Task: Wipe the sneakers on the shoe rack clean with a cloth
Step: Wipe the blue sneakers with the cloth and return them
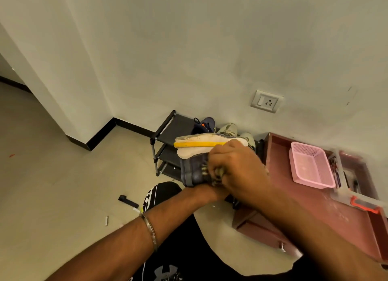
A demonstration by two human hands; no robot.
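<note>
One sneaker (194,167) is held up in front of the person, just past centre toward four o'clock, turned so its worn off-white sole with a yellow strip faces up and away while the grey-blue upper faces the camera. The right hand (237,167) covers the shoe's near side, fingers curled tight and pressed against the upper around a small crumpled olive-brown wad that is probably the cloth (218,174); it is mostly hidden and blurred, so its shape cannot be told. The left hand (210,191) is almost wholly hidden beneath the shoe and the right hand, with only the wrist showing, so whether it is gripping or just propping the shoe cannot be told. A metal bangle (150,230) circles the left forearm at seven o'clock.

Behind the held shoe, at one o'clock of it, stands the black shoe rack (165,131) against the wall, with a dark blue sneaker (204,125) and a pale pair (228,129) on its top shelf. At three o'clock a reddish-brown table (327,213) carries a pink plastic basket (310,167) and a clear box with an orange latch (365,205). A white wall socket (266,101) sits at one o'clock. At six o'clock, dark clothing shows a white Under Armour logo (167,272); no other writing is legible.
</note>
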